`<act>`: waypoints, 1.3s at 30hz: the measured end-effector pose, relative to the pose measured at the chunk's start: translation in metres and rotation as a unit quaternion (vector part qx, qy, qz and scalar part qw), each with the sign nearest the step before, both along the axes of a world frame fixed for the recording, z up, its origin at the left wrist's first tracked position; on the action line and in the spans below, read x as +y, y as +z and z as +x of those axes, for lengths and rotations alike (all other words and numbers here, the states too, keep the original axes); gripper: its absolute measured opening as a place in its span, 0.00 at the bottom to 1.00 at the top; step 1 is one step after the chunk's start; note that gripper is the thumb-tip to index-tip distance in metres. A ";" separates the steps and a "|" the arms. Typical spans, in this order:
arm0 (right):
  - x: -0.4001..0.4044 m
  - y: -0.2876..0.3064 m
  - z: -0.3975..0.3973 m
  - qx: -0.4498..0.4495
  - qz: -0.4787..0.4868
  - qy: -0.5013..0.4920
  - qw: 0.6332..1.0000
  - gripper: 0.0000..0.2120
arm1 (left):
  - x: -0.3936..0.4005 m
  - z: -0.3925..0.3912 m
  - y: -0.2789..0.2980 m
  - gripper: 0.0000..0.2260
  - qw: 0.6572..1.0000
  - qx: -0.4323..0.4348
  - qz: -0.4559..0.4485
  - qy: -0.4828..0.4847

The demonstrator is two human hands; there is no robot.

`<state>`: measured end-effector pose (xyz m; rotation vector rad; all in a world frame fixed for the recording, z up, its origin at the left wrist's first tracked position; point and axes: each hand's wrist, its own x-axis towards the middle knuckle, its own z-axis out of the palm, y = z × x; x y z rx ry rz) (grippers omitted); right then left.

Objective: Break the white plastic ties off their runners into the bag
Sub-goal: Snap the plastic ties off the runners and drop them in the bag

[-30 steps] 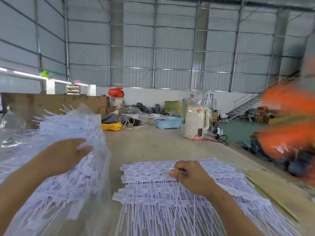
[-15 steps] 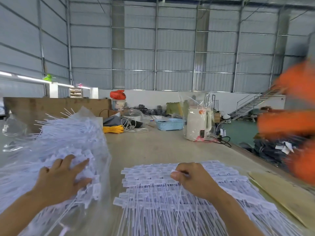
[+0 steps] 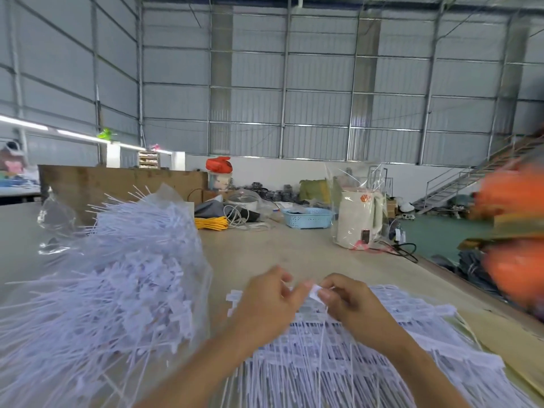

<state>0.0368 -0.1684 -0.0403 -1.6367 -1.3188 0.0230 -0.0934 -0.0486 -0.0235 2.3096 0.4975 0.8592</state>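
A flat stack of white plastic ties on their runners [image 3: 406, 328] lies on the table in front of me. My right hand [image 3: 350, 301] pinches the white head of one tie [image 3: 315, 290] at the stack's far edge. My left hand [image 3: 265, 301] meets it there, fingertips pinching the same tie head. On the left stands a clear plastic bag [image 3: 117, 284] stuffed with loose white ties, their tails sticking out.
A cream kettle in clear wrap [image 3: 357, 222], a blue basket [image 3: 307, 217], yellow cable [image 3: 212, 222] and a rice cooker [image 3: 243, 201] stand at the table's far end. Cardboard [image 3: 506, 340] lies at the right edge. A blurred orange shape [image 3: 518, 231] fills the right side.
My left hand has left the bag and crossed right to the tie stack, joining my right hand. The right hand has stayed on the tie at the stack's far edge.
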 end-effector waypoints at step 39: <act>-0.026 0.030 0.005 -0.176 -0.131 -0.151 0.964 0.20 | 0.022 -0.001 -0.018 0.09 0.901 -0.131 -0.403 -0.090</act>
